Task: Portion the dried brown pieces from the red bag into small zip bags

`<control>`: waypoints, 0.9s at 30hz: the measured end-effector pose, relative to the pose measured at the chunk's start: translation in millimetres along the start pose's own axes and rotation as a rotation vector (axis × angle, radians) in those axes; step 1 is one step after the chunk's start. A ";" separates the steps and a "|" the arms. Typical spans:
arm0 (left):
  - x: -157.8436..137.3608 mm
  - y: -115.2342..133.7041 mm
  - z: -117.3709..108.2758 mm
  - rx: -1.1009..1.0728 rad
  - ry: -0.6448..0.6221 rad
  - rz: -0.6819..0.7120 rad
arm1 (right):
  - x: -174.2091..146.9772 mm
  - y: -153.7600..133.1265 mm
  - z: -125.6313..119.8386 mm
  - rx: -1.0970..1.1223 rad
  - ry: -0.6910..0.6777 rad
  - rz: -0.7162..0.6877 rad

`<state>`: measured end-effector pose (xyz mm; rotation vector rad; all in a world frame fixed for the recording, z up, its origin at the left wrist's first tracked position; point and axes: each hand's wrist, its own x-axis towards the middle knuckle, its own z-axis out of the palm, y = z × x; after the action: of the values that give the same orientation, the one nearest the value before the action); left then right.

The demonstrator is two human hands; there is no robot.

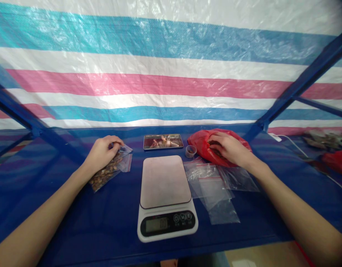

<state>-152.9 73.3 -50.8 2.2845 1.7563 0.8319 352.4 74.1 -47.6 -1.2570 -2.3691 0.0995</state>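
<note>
My left hand (104, 152) is closed at the left of the shelf, its fingers curled on the upper edge of a clear zip-lock bag (104, 175) filled with small brown pieces. My right hand (228, 147) reaches into the mouth of a red plastic bag (200, 142), fingers bent inward; their tips and whatever they grip are hidden. Between the hands lies a white kitchen scale (165, 181) with a bare plate and a display that seems to read zero. A small clear cup (191, 151) with a little dark content stands by the red bag.
Several flat zip-lock bags (218, 200) lie right of the scale. Behind it a phone (163, 141) shows a picture. Blue frame bars (301, 85) slope at both sides, and a striped plastic sheet (159, 85) closes the back. A white cable (294, 146) runs at the right.
</note>
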 end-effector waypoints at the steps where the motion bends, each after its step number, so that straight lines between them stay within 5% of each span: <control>1: 0.0 -0.5 0.3 -0.002 0.000 0.003 | 0.7 -0.6 -0.6 0.012 0.013 -0.008; 9: -0.3 0.1 -0.1 -0.003 -0.011 0.023 | 4.6 -20.6 -19.3 0.070 0.195 0.023; 27: -0.4 4.1 -2.1 -0.013 -0.025 0.005 | 4.6 -35.0 -22.9 0.155 0.237 0.034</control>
<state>-150.5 71.2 -47.4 2.2818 1.7302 0.8094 333.0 54.2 -16.1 -1.1671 -2.0965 0.1348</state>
